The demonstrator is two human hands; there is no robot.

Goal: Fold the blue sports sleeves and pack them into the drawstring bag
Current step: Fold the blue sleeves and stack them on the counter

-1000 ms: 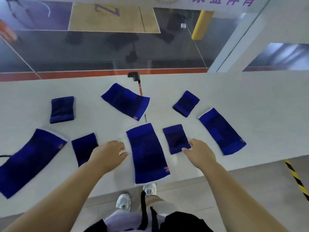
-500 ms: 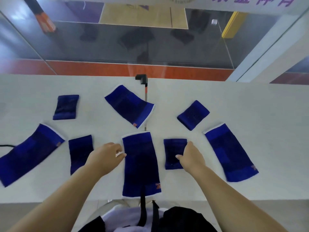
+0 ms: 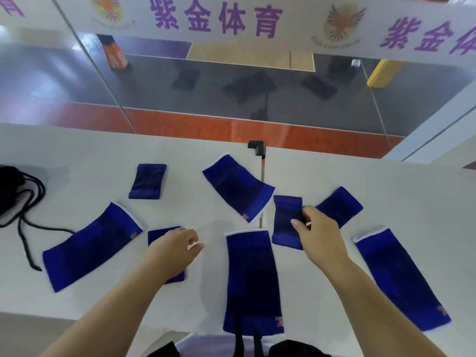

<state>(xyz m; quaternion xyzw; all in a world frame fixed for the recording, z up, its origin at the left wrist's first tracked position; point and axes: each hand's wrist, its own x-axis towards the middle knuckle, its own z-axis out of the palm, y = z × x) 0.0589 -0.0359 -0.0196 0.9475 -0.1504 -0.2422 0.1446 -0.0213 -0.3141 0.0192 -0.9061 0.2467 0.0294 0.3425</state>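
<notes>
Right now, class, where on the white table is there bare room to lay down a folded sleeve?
Bare table lies right of the small far-right sleeve, and between the drawstring bag and the small far-left sleeve. It is crowded around the right hand.

White table, black bracket at its far edge, glass wall, purple-lettered banner

You face a white counter whose far edge meets a glass wall. Across the glass runs a white banner with purple characters. Behind it you see a grey, orange and yellow court floor.
</notes>
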